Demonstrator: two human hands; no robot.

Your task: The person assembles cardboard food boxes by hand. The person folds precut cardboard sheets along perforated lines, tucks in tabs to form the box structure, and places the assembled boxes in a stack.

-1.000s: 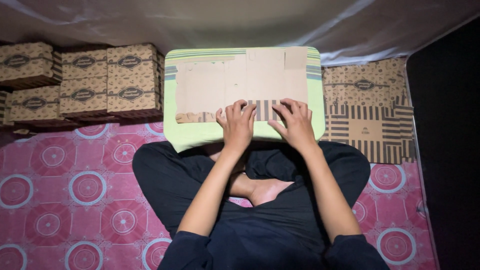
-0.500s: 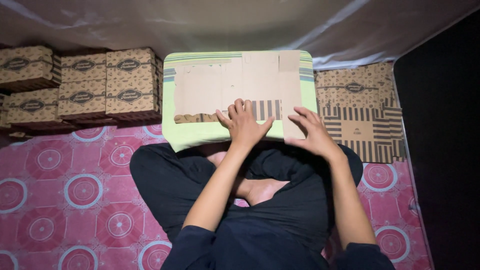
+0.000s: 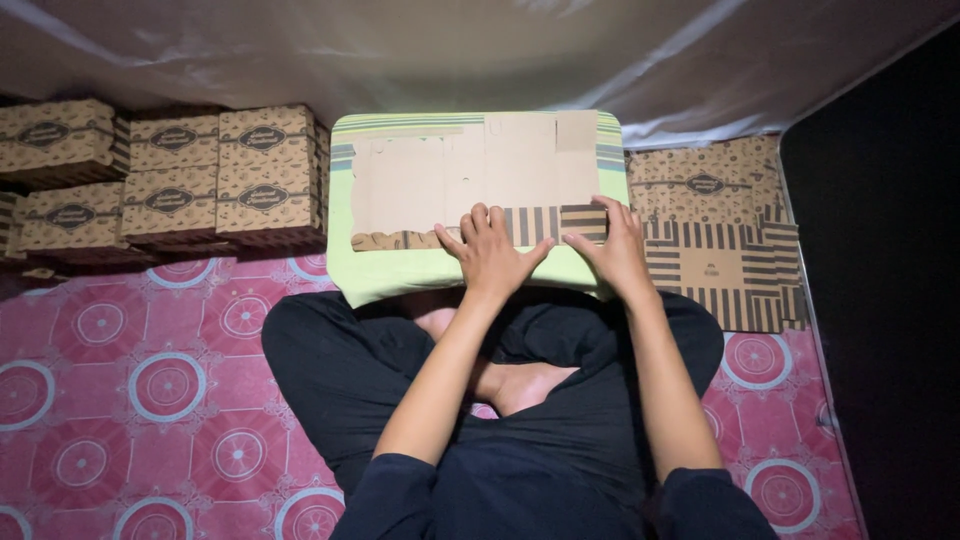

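A flat, unfolded cardboard box blank lies on a light green lap table in front of my crossed legs. Its near edge is a folded strip with brown and black stripes. My left hand presses flat on that strip near the middle, fingers spread. My right hand rests on the strip's right end at the table's right edge, fingers curled over the flap.
Several assembled patterned brown boxes are stacked at the left against the wall. A pile of flat printed box blanks lies at the right. Pink patterned mat covers the floor; a white sheet hangs behind.
My right hand moved out to the right edge of the table and now sits on the strip's right end. The left hand stayed pressing near the middle. The view shifted slightly.
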